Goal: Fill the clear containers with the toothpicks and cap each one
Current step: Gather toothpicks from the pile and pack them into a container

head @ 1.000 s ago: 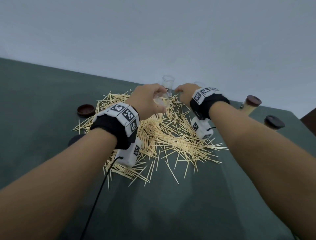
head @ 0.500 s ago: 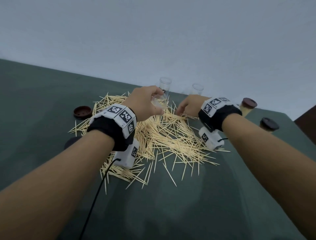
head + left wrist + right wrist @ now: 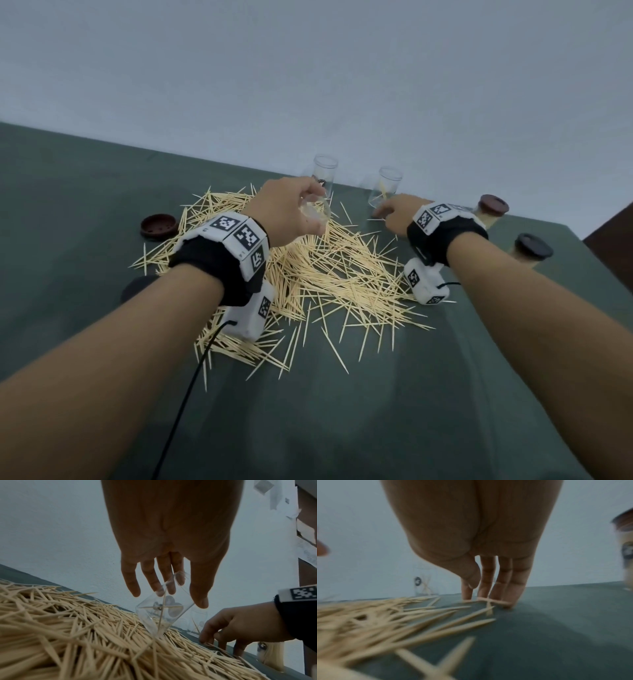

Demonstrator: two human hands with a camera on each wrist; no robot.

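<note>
A big pile of toothpicks (image 3: pixel 329 270) lies on the green table (image 3: pixel 342 411). My left hand (image 3: pixel 291 212) grips a clear container (image 3: pixel 317 212), tilted over the far side of the pile. In the left wrist view that container (image 3: pixel 164 614) sits between thumb and fingers, its lower edge on the toothpicks (image 3: pixel 68 635), with a few toothpicks inside. My right hand (image 3: pixel 392 216) reaches down at the pile's far right edge. Its straight fingertips (image 3: pixel 506 601) press on loose toothpicks (image 3: pixel 489 601) on the table. Two more clear containers (image 3: pixel 323 173) (image 3: pixel 387 186) stand uncapped behind.
Two filled, capped containers (image 3: pixel 489 212) (image 3: pixel 529 251) stand at the far right, near the table edge. A brown cap (image 3: pixel 159 226) lies left of the pile. A black cap (image 3: pixel 137 287) shows beside my left forearm. A wall rises just behind the table.
My right hand left the mouth of the held container, moved right and dropped onto the toothpicks by the right-hand clear container. My left hand kept hold of its tilted container.
</note>
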